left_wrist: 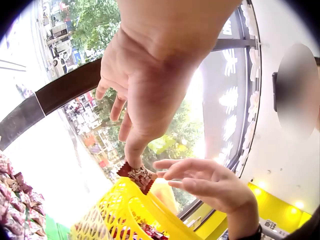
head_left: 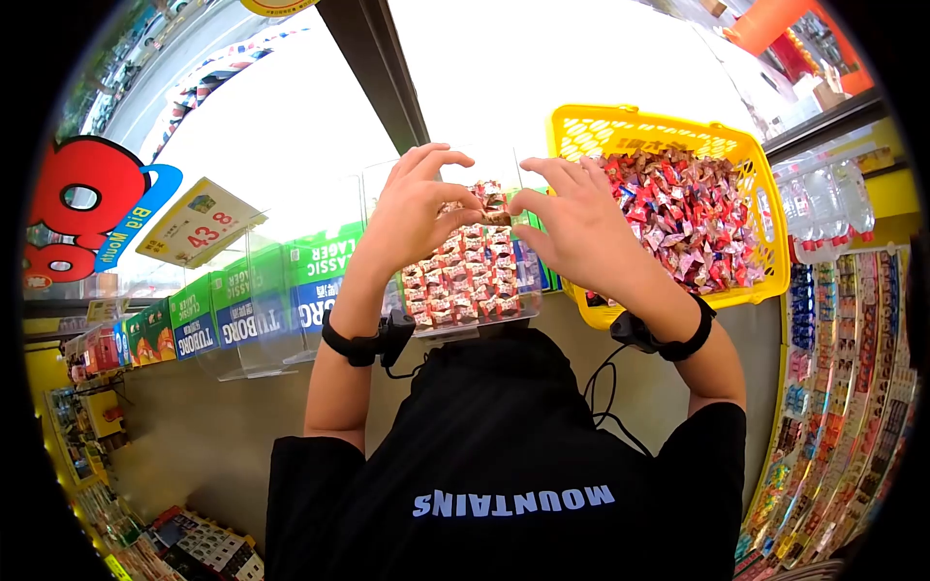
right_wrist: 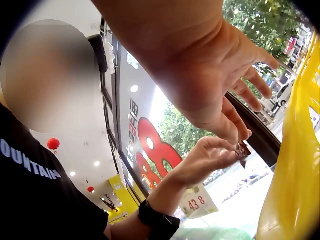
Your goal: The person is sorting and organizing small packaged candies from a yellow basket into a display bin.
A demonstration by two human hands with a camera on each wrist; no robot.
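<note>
My left hand (head_left: 421,208) pinches a small wrapped candy (left_wrist: 137,176) at its fingertips; its wrapper is dark red and brown with crimped ends. Facing it, my right hand (head_left: 581,218) has its fingers spread, with the tips close beside the candy in the left wrist view. Below both hands is a clear bin (head_left: 533,308) of red-and-cream wrapped candies (head_left: 460,281) laid in rows. In the right wrist view, the right hand (right_wrist: 215,85) partly overlaps the left hand (right_wrist: 202,162) near the candy.
A yellow basket (head_left: 780,208) heaped with loose wrapped candies (head_left: 678,218) stands on the right. Beer boxes (head_left: 325,261) and clear bins line the left, below a price sign (head_left: 203,225). A window frame (head_left: 378,77) rises behind; stocked shelves (head_left: 843,378) stand at right.
</note>
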